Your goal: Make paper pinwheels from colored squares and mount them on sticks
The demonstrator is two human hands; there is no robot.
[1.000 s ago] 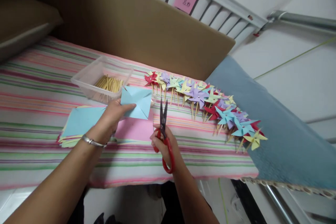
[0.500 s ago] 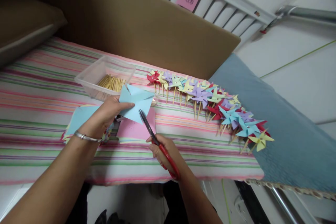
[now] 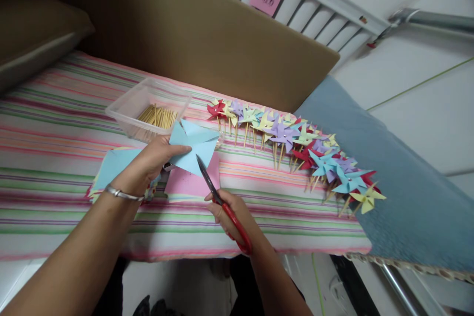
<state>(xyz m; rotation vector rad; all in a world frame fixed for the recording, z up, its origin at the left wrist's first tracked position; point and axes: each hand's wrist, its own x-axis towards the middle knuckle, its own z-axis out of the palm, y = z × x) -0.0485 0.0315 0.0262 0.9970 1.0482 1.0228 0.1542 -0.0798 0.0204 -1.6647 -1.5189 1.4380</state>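
Note:
My left hand (image 3: pixel 162 152) pinches a light blue paper square (image 3: pixel 200 150) between thumb and fingers, holding it above the table. Slits run inward from some of its corners. Red-handled scissors (image 3: pixel 211 182) are gripped in my right hand (image 3: pixel 231 215). Their dark blades look closed together at the lower right corner of the square. Below the square lies a pink sheet of paper (image 3: pixel 192 187), partly covered. A stack of coloured paper (image 3: pixel 116 165) rests left of it, half hidden by my left forearm.
A clear plastic box (image 3: pixel 129 101) of thin wooden sticks (image 3: pixel 159 116) stands behind my left hand. Several paper pinwheels (image 3: pixel 285 136) on sticks form a long row to the right. A brown board (image 3: pixel 222 29) rises behind the striped cloth (image 3: pixel 55 158).
The paper square has shifted very slightly right. The scissors and right hand have moved slightly left, and the blades look more closed.

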